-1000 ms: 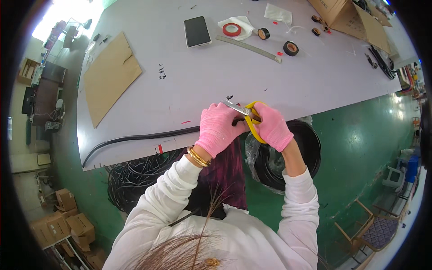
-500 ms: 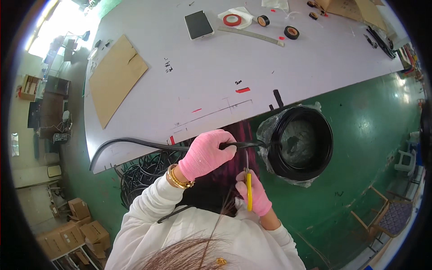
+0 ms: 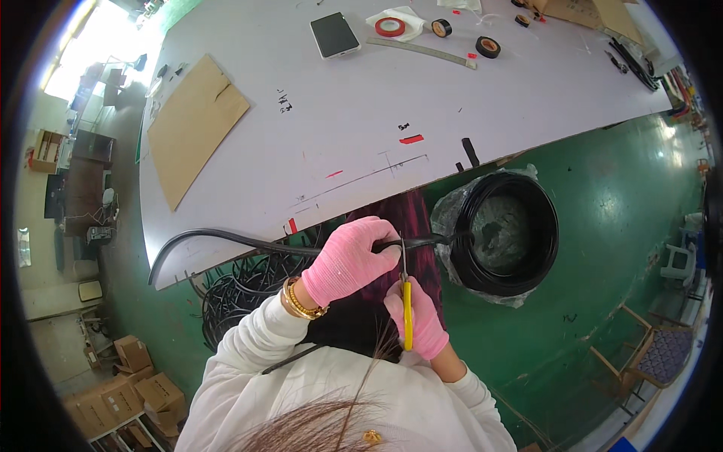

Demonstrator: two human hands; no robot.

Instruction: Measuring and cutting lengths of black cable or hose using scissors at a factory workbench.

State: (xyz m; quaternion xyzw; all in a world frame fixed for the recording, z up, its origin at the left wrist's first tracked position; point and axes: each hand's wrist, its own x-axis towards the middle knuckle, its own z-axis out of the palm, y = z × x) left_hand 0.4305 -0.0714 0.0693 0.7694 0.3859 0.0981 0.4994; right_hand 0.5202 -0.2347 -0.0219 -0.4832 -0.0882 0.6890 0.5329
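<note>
Both hands lower vs. 0.5 s ago, cable now off the tabletop (image 3: 527, 98) edge, cutter up at the cable.
Big black cable coil (image 3: 506, 233) sits on plastic wrap on green floor, rt of person; black cable (image 3: 226, 238), thin, glossy, arcs from lower-left to coil. Left hand (image 3: 348, 260), pink glove, fingers clenched round cable. Right hand (image 3: 422, 320), fingers wrapped on yellow-handled cutter (image 3: 407, 305), blades touching cable just beside left hand.

Green floor (image 3: 602, 196) (bright window (image 3: 90, 38))
</note>
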